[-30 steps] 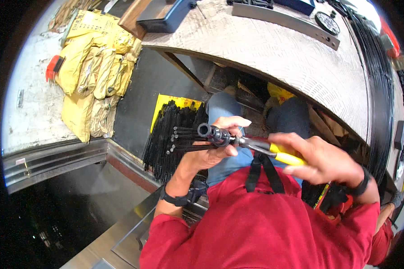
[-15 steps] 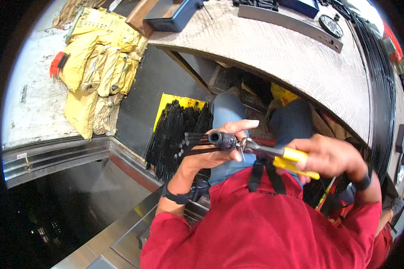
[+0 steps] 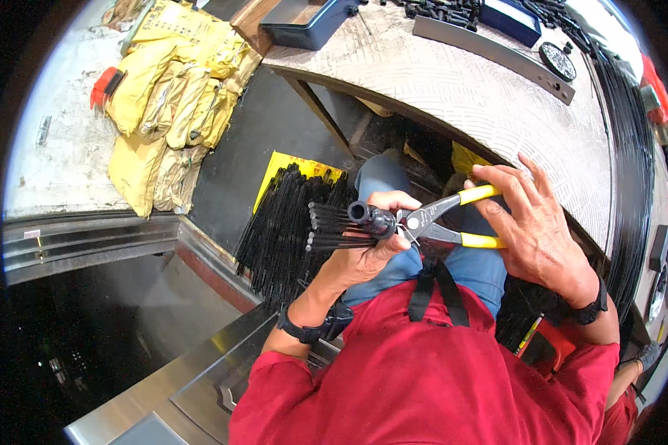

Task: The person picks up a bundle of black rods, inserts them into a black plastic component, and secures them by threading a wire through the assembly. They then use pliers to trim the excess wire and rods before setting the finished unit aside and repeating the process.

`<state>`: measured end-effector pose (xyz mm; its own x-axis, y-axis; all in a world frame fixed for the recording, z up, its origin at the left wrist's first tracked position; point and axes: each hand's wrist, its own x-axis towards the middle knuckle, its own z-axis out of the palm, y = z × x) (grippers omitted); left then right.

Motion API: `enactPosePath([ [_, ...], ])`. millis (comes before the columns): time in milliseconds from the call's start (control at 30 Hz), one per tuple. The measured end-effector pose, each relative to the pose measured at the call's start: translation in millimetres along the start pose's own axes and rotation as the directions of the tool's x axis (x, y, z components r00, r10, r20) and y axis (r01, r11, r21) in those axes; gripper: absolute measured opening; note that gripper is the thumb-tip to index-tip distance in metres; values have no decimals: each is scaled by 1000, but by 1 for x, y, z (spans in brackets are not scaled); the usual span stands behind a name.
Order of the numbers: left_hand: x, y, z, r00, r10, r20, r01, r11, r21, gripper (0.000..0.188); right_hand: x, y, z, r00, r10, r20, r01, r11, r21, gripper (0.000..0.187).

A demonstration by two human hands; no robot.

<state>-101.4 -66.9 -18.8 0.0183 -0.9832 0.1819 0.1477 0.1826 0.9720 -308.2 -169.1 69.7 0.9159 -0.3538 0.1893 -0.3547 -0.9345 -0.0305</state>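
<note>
The left hand [image 3: 358,265] is closed around a black tubular fitting [image 3: 375,221] and thin black rods [image 3: 330,221] whose ends stick out to its left. The right hand [image 3: 545,241], well apart from it, has its fingers spread at the yellow handles of the pliers [image 3: 433,213]; these stand wide, their head just beside the fitting. Left of both hands lies a pile of black rods [image 3: 271,226]; beyond them stretches a pale worktable [image 3: 497,96].

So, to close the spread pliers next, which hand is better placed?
Probably the right hand: it is at the spread yellow handles of the pliers, fingers open. The left hand looks occupied, holding black rods and a black tubular fitting near the jaws.
</note>
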Motion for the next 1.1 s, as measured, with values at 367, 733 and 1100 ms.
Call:
enactPosePath([
  [367, 3, 0, -7, 998, -52, -24, 52, 999, -6, 84, -15, -12, 42, 993, 62, -101, -57, 997, 55, 28],
  [733, 8, -2, -3, 991, 14, -136, -23, 998, -64, 71, -18, -26, 76, 965, 178, -195, -132, 965, 227, 30],
  [1100, 16, -1, -7, 998, 53, -36, -57, 987, -147, 65, -21, 0, 25, 718, -323, 617, -695, -385, 608, 36],
])
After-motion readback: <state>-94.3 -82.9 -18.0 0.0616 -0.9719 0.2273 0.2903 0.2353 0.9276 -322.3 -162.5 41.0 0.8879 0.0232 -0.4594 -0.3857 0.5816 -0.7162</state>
